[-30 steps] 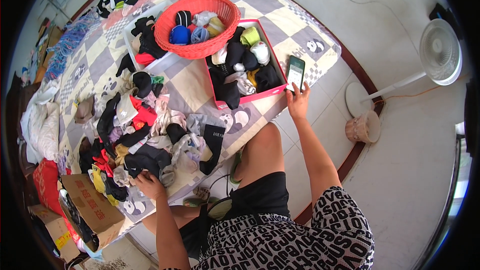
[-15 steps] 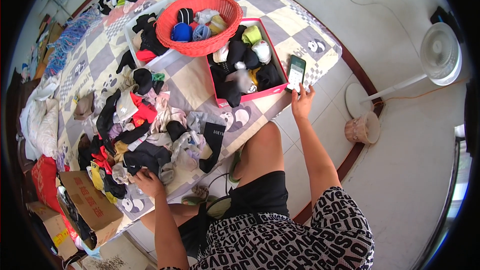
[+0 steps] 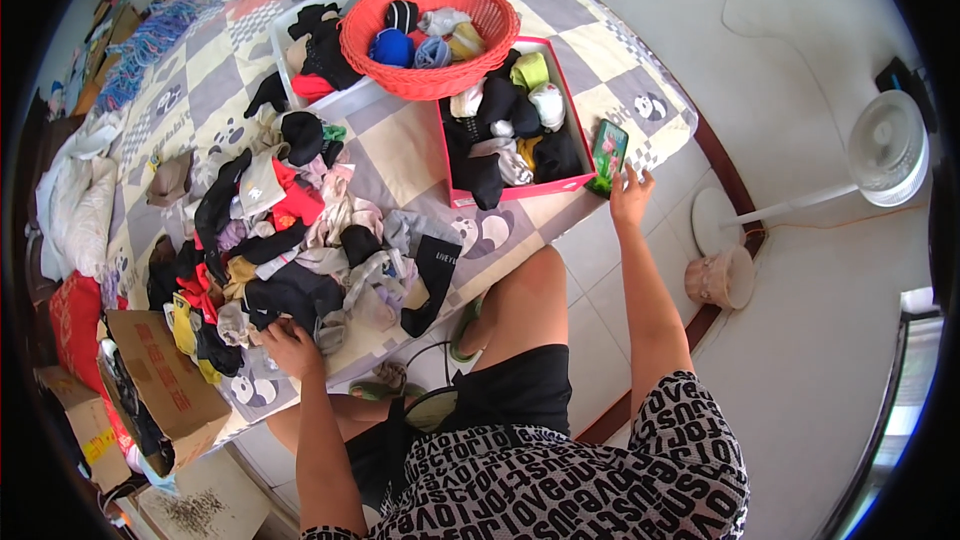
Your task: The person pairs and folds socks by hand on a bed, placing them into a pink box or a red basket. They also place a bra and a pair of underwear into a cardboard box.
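Note:
My right hand (image 3: 630, 197) reaches to the bed's near edge, fingers apart at the lower end of a mobile phone (image 3: 610, 144). The phone lies beside the pink-rimmed box (image 3: 520, 194), its lit screen showing a green picture with a pink spot. My left hand (image 3: 290, 348) rests at the near edge of a heap of loose socks (image 3: 255, 260), fingers stretched out against a black sock (image 3: 295, 297). Black, white and lime-green rolled socks (image 3: 531, 71) fill the box. A long black sock (image 3: 436, 285) lies at the heap's right side.
A red woven basket (image 3: 430, 87) holding sock balls rests on the box and a clear plastic bin (image 3: 365, 97). Cardboard boxes (image 3: 170, 365) stand at the lower left. A white fan (image 3: 888, 148) and a small wastebasket (image 3: 722, 278) stand on the right.
The phone's screen has gone from a mostly white page to a green picture. My right hand stays by its lower end; my left hand stays at the heap. The view has shifted slightly.

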The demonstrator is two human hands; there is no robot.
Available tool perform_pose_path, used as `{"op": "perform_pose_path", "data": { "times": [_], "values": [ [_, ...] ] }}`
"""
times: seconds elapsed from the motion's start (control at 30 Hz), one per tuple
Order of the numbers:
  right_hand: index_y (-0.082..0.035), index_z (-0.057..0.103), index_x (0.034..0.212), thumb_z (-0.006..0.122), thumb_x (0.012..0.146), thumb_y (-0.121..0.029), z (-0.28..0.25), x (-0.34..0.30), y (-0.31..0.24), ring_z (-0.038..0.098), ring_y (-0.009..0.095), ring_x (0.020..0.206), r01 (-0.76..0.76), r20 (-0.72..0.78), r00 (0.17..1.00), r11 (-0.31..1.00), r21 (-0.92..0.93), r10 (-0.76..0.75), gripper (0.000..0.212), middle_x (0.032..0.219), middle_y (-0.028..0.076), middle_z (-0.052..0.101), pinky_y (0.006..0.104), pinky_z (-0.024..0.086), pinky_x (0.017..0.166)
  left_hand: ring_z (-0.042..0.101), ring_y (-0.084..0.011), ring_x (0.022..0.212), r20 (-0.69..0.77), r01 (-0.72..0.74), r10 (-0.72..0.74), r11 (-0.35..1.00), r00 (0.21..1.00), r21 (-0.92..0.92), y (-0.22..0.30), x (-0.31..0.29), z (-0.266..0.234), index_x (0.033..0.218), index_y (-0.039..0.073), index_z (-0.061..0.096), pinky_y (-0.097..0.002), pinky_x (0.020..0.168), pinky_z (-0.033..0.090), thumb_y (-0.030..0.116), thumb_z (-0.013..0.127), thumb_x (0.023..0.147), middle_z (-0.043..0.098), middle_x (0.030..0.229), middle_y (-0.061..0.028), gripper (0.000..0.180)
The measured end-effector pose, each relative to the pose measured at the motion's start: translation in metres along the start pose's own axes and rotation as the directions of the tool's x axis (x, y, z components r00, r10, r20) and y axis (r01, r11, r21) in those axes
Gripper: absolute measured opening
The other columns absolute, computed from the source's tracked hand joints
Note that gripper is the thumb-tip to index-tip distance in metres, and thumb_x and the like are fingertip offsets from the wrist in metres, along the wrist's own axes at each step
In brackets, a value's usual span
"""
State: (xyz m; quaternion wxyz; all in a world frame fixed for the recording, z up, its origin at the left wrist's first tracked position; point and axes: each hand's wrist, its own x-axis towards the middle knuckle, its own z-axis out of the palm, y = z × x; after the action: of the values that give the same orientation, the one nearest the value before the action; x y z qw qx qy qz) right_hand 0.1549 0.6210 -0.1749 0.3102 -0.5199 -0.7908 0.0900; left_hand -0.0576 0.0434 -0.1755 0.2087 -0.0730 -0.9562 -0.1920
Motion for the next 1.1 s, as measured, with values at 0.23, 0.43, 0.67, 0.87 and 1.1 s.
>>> {"op": "perform_pose_path", "data": {
  "times": [0.23,0.43,0.67,0.87,1.1],
  "values": [
    [-0.013,0.058,0.116,0.055,0.084,-0.027,0.000,0.009,-0.013,0.042,0.036,0.116,-0.089,0.125,0.988,0.996,-0.016,0.091,0.035,0.127,0.021,0.036,0.0414,0.038,0.095,0.049,-0.0384,0.087,0.011,0.031,-0.031,0.999,0.999,0.028,-0.007,-0.001,0.005,0.091,0.005,0.051,-0.0453,0.075,0.040,0.014,0.057,0.075,0.047,0.093,-0.0171,0.019],
    [-0.014,0.058,0.115,0.054,0.084,-0.027,0.005,0.010,-0.013,0.045,0.037,0.112,-0.058,0.134,0.989,0.997,-0.052,0.065,0.035,0.128,0.022,0.036,0.0405,0.040,0.093,0.048,-0.0385,0.087,0.023,0.029,-0.029,0.999,0.999,-0.026,-0.004,0.000,0.002,0.090,0.004,0.050,-0.0454,0.075,0.039,0.012,0.055,0.074,0.047,0.092,-0.0171,0.019],
    [-0.016,0.058,0.116,0.054,0.084,-0.031,0.009,0.023,-0.012,0.043,0.037,0.115,-0.057,0.123,0.990,0.995,-0.078,0.066,0.035,0.128,0.021,0.036,0.0415,0.038,0.095,0.048,-0.0382,0.086,0.002,0.008,-0.008,1.000,1.000,-0.015,-0.006,-0.001,0.003,0.090,0.004,0.050,-0.0455,0.073,0.039,0.012,0.055,0.074,0.047,0.092,-0.0170,0.018],
    [-0.020,0.057,0.119,0.054,0.084,-0.035,0.013,0.033,-0.007,0.039,0.034,0.119,0.059,0.122,0.992,0.986,-0.155,-0.040,0.038,0.130,0.018,0.035,0.0411,0.038,0.095,0.049,-0.0381,0.086,0.015,0.020,-0.019,1.000,1.000,-0.015,-0.005,-0.001,0.005,0.093,0.004,0.050,-0.0453,0.074,0.039,0.010,0.054,0.073,0.047,0.091,-0.0173,0.021],
    [-0.017,0.057,0.118,0.056,0.082,-0.037,0.012,0.028,-0.017,0.039,0.033,0.119,0.016,0.160,0.987,0.984,-0.178,0.012,0.041,0.131,0.017,0.034,0.0417,0.037,0.096,0.049,-0.0377,0.085,-0.005,0.004,-0.004,1.000,1.000,0.019,-0.009,-0.002,0.007,0.093,0.004,0.050,-0.0450,0.074,0.040,0.011,0.054,0.073,0.047,0.092,-0.0169,0.021]
  ]
}}
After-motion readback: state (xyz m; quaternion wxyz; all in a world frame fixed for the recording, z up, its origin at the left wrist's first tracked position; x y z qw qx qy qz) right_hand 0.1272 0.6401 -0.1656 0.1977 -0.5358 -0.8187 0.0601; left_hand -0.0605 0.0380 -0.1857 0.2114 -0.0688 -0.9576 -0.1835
